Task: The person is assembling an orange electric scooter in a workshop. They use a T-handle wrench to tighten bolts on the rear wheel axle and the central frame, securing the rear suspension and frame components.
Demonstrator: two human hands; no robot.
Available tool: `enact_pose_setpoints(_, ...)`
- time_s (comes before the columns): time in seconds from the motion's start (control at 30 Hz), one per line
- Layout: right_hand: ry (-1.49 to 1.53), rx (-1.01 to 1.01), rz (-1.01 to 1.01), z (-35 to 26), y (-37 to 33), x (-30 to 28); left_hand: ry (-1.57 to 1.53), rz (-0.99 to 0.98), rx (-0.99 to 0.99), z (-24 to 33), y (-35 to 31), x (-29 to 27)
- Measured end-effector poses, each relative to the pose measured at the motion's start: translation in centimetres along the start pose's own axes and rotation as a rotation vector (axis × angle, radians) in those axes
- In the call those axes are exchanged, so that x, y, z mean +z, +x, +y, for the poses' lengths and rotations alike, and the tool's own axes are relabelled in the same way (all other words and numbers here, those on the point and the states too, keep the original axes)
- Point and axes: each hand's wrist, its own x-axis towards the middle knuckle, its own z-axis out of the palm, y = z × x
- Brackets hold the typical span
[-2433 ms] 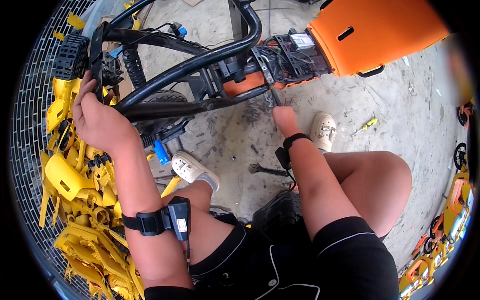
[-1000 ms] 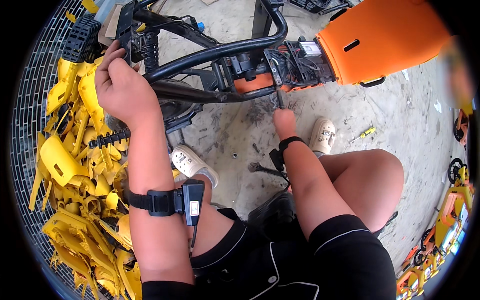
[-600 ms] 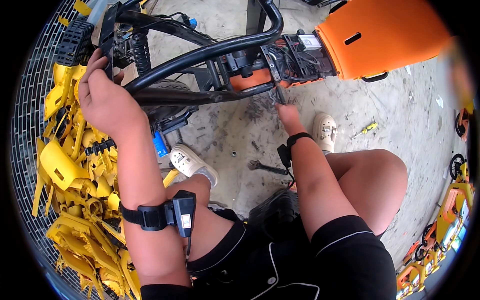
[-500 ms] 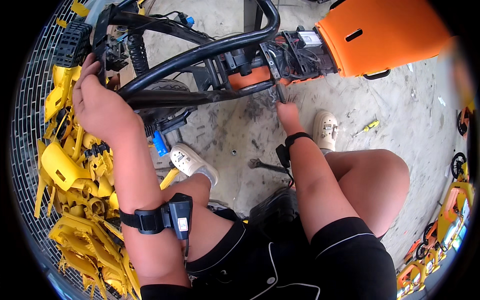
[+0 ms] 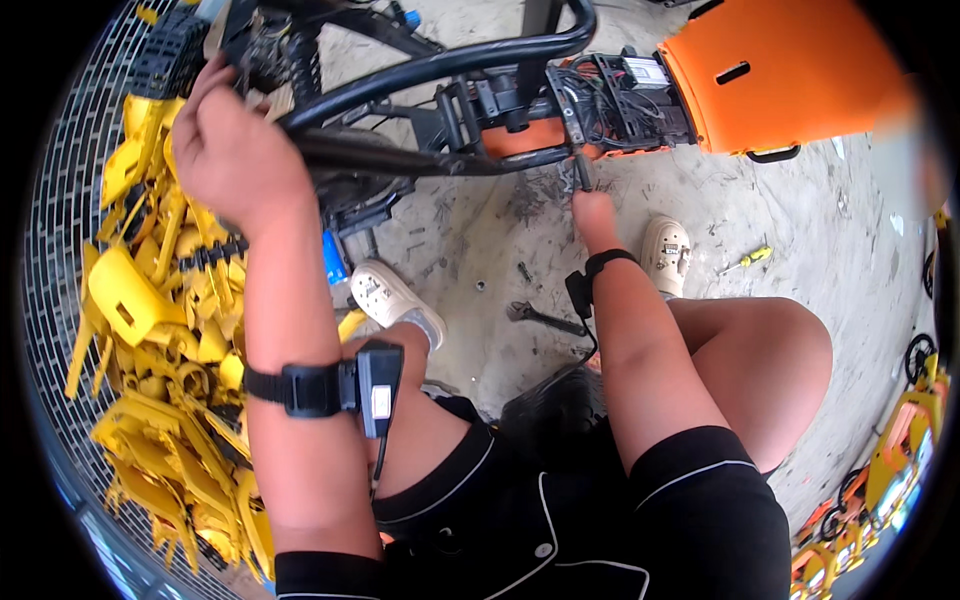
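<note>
The black tubular frame (image 5: 440, 80) of a small vehicle lies across the top of the view, with an orange panel (image 5: 810, 75) at its right end. At the frame's left end, my left hand (image 5: 240, 165) has its fingers curled around a black part (image 5: 240, 45). My right hand (image 5: 597, 213) is closed around a narrow dark handle (image 5: 584, 173) just below the frame's middle. What the handle's far end touches is hard to make out. Beside it, an open bay (image 5: 600, 95) shows wires and a silver box (image 5: 645, 72).
Yellow plastic parts (image 5: 150, 300) are heaped on the left. An adjustable wrench (image 5: 545, 318) and a yellow-handled screwdriver (image 5: 748, 260) lie on the concrete floor. A blue cylinder (image 5: 334, 258) sits near my left shoe (image 5: 397, 303). Orange-yellow vehicles (image 5: 890, 450) line the right edge.
The frame's left end has shifted away from me and slightly right, along with my left hand, whose fingers are more curled. My right hand keeps hold of the dark handle. The view has shifted slightly.
</note>
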Motion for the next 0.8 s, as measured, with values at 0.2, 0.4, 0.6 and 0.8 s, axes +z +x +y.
enact_pose_setpoints(0.2,0.173,0.043,-0.095,-0.1,-4.9,-0.1,-0.012,0.017,-0.059,-0.9,0.3,-1.3)
enact_pose_setpoints(0.4,0.267,0.205,-0.068,4.6,-11.9,0.5,-0.033,0.042,-0.083,-0.5,0.7,-0.9)
enact_pose_setpoints(0.6,0.212,0.112,-0.07,4.0,-13.5,0.8,0.07,0.002,0.095,-1.5,1.2,-1.0)
enact_pose_setpoints(0.8,0.134,0.045,-0.15,-1.1,-12.2,1.3,0.009,0.01,-0.011,-1.4,1.0,-1.3)
